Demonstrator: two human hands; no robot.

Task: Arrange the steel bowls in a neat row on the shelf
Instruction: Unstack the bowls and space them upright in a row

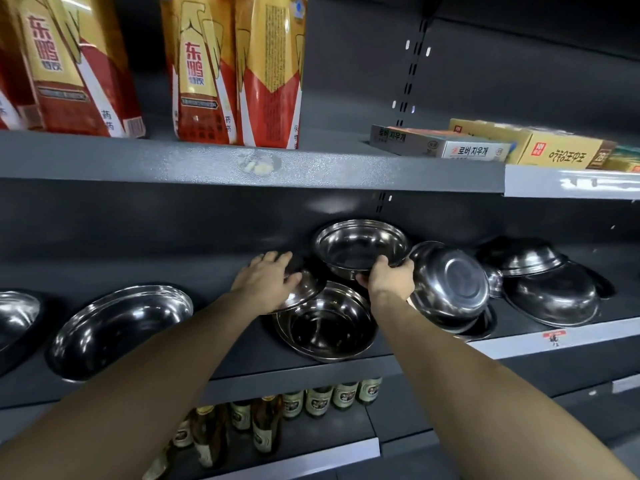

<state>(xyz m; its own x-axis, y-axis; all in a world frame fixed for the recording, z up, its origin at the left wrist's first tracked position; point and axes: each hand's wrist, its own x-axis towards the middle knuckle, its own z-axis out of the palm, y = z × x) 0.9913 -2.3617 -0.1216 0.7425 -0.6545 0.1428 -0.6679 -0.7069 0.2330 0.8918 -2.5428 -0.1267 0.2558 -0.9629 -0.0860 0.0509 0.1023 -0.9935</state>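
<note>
Several steel bowls sit on the middle shelf of a dark grey rack, none holding anything that shows. Right hand grips the near rim of an upright bowl, thumb over the lip and fingers curled beneath; this bowl stands at the back, tilted toward the camera. Left hand rests palm down, fingers spread and fairly straight, on an overturned bowl, most of which is hidden under the hand. Just in front of both, an open bowl lies upright with a dark, bare interior. To the right, a tilted bowl shows its underside and leans on another bowl whose rim barely peeks out below. Farther right, two inverted bowls overlap; how many are stacked there cannot be told. To the left, a wide shallow bowl sits apart, and one more bowl is cut off by the frame edge. Upper shelf: red-and-gold cartons, flat boxes. Lower shelf: glass bottles, partly hidden behind the shelf edge and forearms, labels too blurred to read.
</note>
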